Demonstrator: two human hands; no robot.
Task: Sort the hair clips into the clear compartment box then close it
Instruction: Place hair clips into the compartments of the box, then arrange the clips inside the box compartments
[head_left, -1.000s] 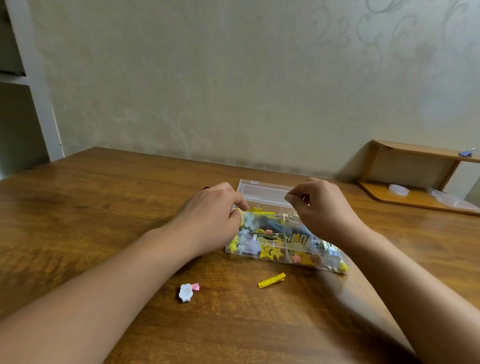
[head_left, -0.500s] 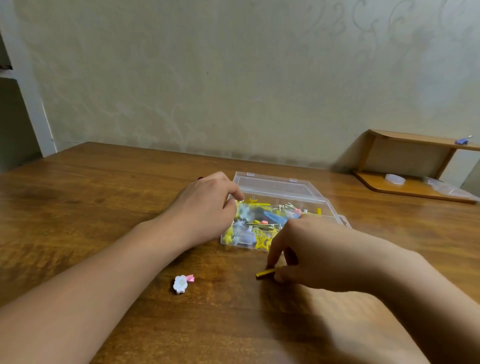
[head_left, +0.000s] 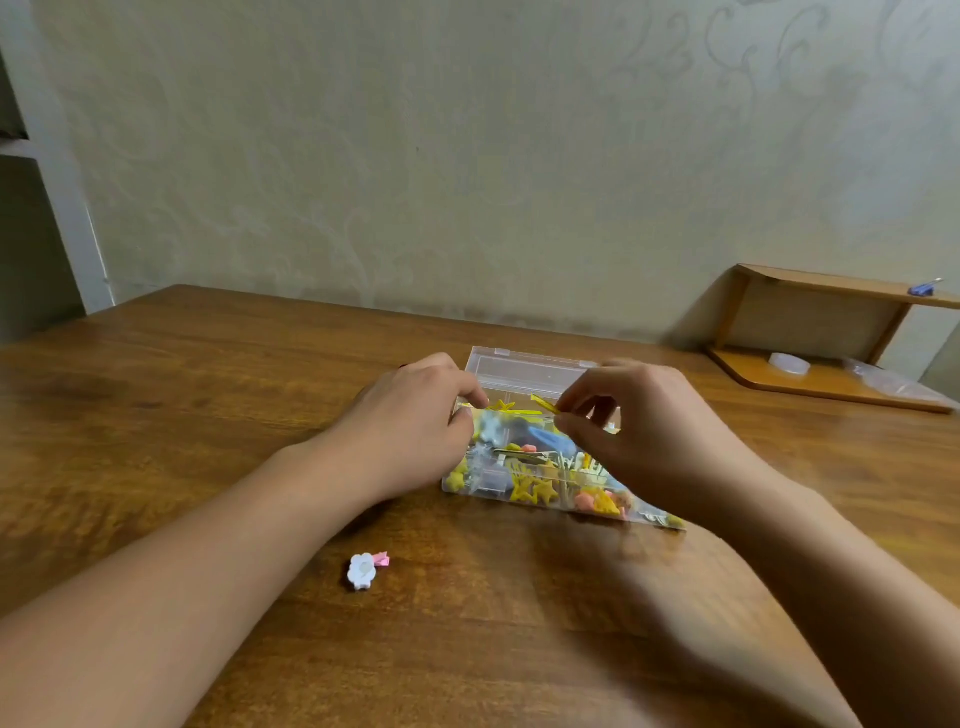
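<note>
The clear compartment box (head_left: 498, 486) lies open on the wooden table, its lid (head_left: 524, 371) folded back toward the wall. Several yellow, blue and pink hair clips fill its compartments. My right hand (head_left: 649, 431) pinches a yellow bar clip (head_left: 544, 404) between thumb and fingers, just above the box's far compartments. My left hand (head_left: 415, 421) holds the box's left edge, fingers curled over its rim. A white flower clip with a pink end (head_left: 366, 569) lies on the table, in front of the box and to the left.
The wooden table (head_left: 208, 415) runs back to a pale patterned wall. A low wooden shelf (head_left: 831, 384) at the back right carries a small white lid, a clear bag and, on top, a blue clip.
My right hand picked the yellow bar clip off the table in front of the box and carried it up over the box's far side. My left hand stayed on the box's left edge.
</note>
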